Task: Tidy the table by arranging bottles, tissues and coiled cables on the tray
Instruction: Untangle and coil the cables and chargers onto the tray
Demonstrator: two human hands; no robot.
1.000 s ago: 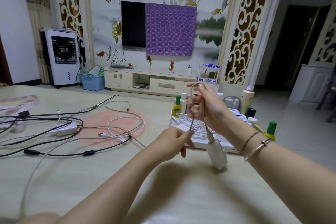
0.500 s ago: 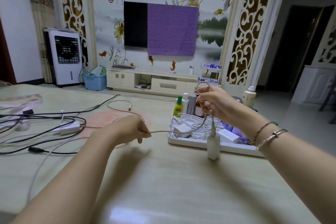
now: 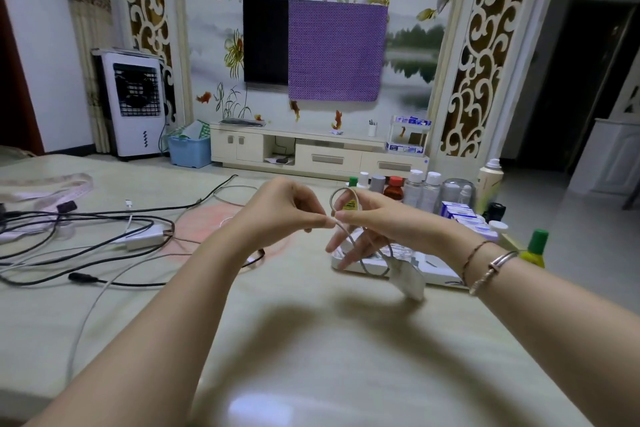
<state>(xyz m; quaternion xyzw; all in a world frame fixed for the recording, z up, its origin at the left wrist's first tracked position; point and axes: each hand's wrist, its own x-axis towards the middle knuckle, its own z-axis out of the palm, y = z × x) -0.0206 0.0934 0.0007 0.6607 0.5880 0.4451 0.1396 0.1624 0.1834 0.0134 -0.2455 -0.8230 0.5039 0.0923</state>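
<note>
Hands met above the table's middle: left hand [image 3: 277, 215], drawn in, and right hand [image 3: 377, 222] pinched another cable [image 3: 349, 236] loop closed, tray [image 3: 440, 276] next.

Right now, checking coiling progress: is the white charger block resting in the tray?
No, the charger block dangles from the cable both hands hold.

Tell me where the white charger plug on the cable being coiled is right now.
The white charger plug dangles below the right hand, just above the table, in front of the tray's near edge.
</note>
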